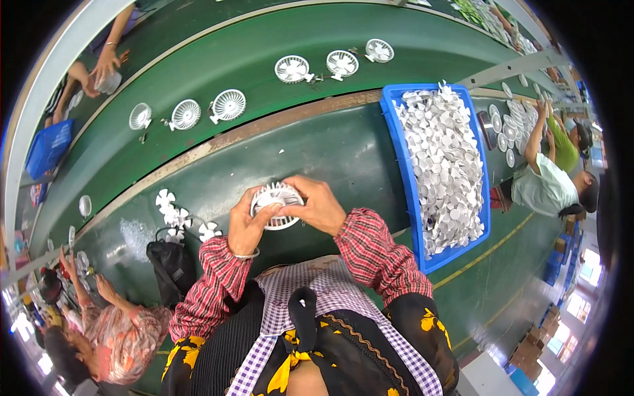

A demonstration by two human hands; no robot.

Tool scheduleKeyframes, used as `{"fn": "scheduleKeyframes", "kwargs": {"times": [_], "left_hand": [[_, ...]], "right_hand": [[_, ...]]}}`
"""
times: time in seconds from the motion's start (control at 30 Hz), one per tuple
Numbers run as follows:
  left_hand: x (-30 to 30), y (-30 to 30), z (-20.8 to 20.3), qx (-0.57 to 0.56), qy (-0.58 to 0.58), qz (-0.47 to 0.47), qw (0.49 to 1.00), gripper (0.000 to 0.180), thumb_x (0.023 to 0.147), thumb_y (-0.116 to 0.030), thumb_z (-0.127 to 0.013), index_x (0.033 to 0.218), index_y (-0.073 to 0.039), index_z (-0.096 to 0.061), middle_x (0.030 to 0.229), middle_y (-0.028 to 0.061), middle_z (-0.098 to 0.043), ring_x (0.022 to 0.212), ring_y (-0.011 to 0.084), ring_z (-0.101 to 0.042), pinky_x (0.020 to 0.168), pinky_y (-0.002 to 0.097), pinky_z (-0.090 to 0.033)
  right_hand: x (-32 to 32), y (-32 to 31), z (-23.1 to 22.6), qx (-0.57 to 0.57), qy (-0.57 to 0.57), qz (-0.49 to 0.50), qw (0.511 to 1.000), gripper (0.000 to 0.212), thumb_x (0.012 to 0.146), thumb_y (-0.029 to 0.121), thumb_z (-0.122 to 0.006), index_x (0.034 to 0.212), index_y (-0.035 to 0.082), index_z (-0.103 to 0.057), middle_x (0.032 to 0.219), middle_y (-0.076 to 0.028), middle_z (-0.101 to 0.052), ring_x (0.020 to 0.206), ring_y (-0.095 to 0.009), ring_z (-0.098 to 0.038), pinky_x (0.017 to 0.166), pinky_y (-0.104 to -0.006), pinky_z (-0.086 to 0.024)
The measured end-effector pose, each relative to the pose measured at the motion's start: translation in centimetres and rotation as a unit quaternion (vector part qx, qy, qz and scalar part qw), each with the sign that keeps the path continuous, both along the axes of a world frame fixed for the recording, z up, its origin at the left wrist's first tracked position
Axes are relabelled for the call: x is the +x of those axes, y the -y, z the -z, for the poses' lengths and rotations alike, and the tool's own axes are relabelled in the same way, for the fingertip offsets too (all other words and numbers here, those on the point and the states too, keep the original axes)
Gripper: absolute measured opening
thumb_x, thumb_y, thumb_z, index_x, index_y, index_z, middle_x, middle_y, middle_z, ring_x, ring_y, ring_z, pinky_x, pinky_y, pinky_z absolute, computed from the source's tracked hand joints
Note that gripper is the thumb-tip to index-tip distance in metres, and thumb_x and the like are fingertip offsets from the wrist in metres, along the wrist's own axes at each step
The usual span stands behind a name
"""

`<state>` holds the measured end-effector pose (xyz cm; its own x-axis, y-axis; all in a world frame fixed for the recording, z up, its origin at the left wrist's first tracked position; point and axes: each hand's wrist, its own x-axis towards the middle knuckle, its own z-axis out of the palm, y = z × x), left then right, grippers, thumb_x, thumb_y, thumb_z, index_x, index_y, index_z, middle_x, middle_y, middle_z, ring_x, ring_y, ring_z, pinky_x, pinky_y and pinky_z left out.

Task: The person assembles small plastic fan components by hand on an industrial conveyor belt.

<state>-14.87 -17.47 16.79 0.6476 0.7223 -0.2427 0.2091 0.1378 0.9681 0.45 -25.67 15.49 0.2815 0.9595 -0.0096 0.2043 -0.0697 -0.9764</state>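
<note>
Between my two hands is a small white fan housing (284,218) with a slatted round rim, held just above the green worktable (330,148). My left hand (246,226) grips its left side, thumb pressed toward the middle. From the right, my right hand (318,206) wraps the rim, its thumb also on the centre. The fingers behind the housing are partly hidden. Left of my hands, several loose white fan blades (173,214) lie on the table, with one more blade (209,231) close to my left wrist.
A blue tray (413,218) heaped with white fan blades stands to my right. Beyond the table edge, a green conveyor (264,99) carries several fan housings (229,104). A black bag (170,264) and a clear plastic bag (135,237) lie at left. Co-workers sit on both sides.
</note>
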Motion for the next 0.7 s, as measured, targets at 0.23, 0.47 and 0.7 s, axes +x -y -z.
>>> {"fn": "scheduleKeyframes", "kwargs": {"times": [0.23,0.47,0.7], "left_hand": [[3.3,-2.3,4.0,0.008,-0.020,0.000,1.000,0.027,0.079,-0.011,-0.066,0.100,0.001,-0.054,0.079,0.0059,-0.062,0.072,0.0109,-0.055,0.064,0.0257,-0.046],[8.3,-22.7,7.6,0.128,-0.005,0.037,0.991,0.039,0.093,-0.028,-0.047,0.117,0.002,-0.049,0.110,0.0133,-0.056,0.098,0.0193,-0.054,0.087,0.0334,-0.043],[13.3,-28.2,14.1,0.427,-0.230,0.246,0.839,0.062,0.073,-0.018,-0.066,0.126,0.001,-0.040,0.119,0.0227,-0.050,0.109,0.0382,-0.047,0.093,0.0413,-0.038]], "right_hand": [[1.8,-1.4,2.9,-0.045,-0.032,0.066,0.996,0.041,0.067,0.022,-0.074,0.095,-0.003,-0.056,0.084,-0.019,-0.060,0.078,-0.030,-0.061,0.069,-0.0350,-0.047],[8.3,-16.5,6.8,0.019,-0.033,0.219,0.975,0.046,0.064,0.029,-0.075,0.093,-0.003,-0.060,0.086,-0.017,-0.063,0.081,-0.025,-0.062,0.073,-0.0327,-0.048],[13.6,-28.0,12.0,-0.037,0.026,0.364,0.930,0.046,0.060,0.019,-0.076,0.091,-0.006,-0.054,0.084,-0.025,-0.060,0.083,-0.037,-0.060,0.075,-0.0411,-0.048]]}}
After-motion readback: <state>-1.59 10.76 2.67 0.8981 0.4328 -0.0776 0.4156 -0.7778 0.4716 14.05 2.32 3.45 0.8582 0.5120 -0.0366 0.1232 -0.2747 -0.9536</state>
